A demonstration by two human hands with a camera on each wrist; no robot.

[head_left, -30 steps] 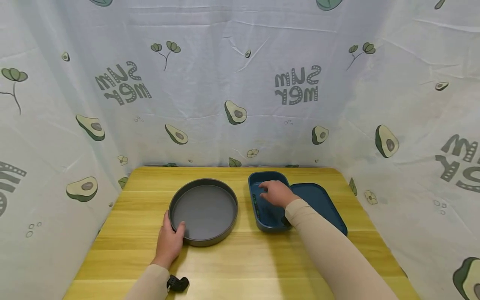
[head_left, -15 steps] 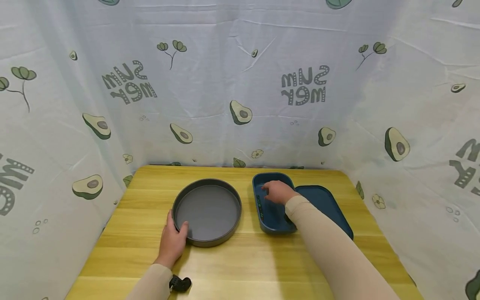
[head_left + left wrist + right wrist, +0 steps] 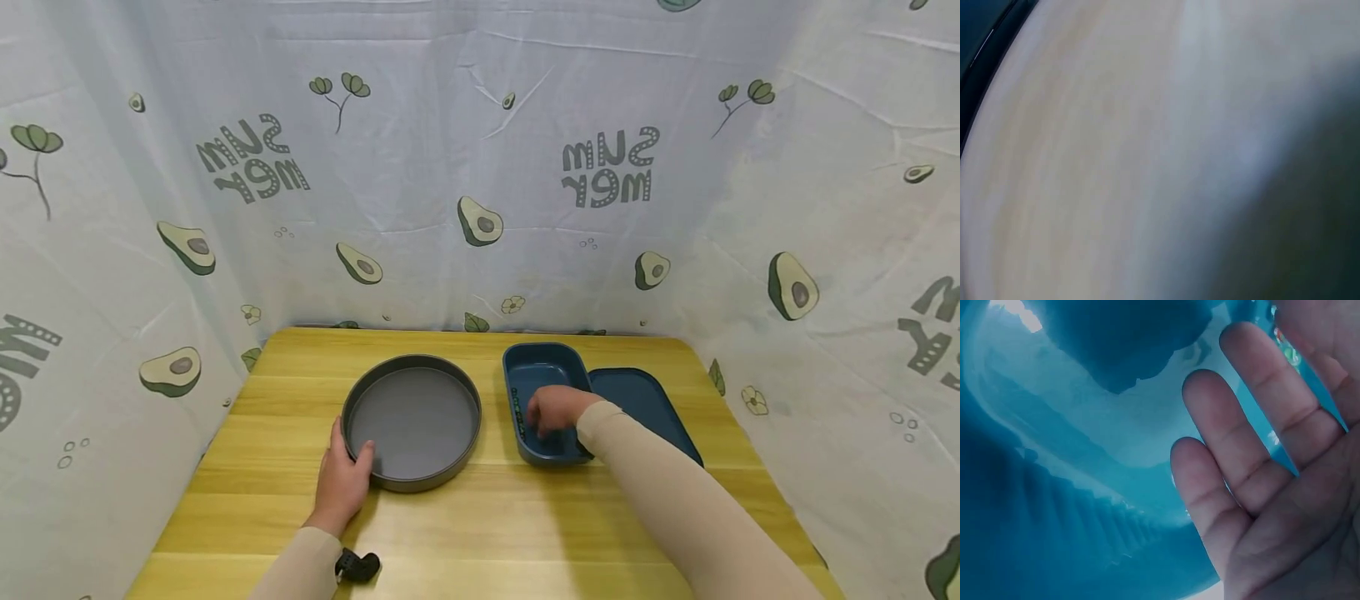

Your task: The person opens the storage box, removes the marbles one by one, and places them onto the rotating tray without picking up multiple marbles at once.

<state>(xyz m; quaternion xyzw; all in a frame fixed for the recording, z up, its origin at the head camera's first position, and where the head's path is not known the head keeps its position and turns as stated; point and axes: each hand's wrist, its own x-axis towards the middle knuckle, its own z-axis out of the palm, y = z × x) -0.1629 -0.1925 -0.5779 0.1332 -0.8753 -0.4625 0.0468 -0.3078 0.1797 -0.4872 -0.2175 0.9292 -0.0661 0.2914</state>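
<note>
Watching the wooden table [image 3: 465, 533] from here, I'd worry first about the round gray pan [image 3: 416, 421] at left: the left hand [image 3: 341, 483] grips its near-left rim, thumb inside and fingers outside, so a careless shove could send it right into the blue container [image 3: 551, 375]. That container, right of center, could skid or tip if the right hand [image 3: 558, 407], dipped inside it, leaned on a wall. The flat blue panel [image 3: 637, 400], just beside it on the right, could be knocked by the right sleeve [image 3: 667, 492] crossing over it. Smallest are the dark green pieces [image 3: 517, 408] along the container's left wall; a clumsy fingertip could scatter them. My right wrist view shows three fingers loosely extended, but the thumb and forefinger tips aren't clear, so I can't tell whether they pinch anything.

For moving, I see the most room on the table's near side, between the forearms. Its far edge runs close behind pan and container; a strip of bare wood lies right of the panel. Between pan and container the gap is narrow. Inside the container, the far end gives me bare floor, while the left wall crowds the fingertips.
</note>
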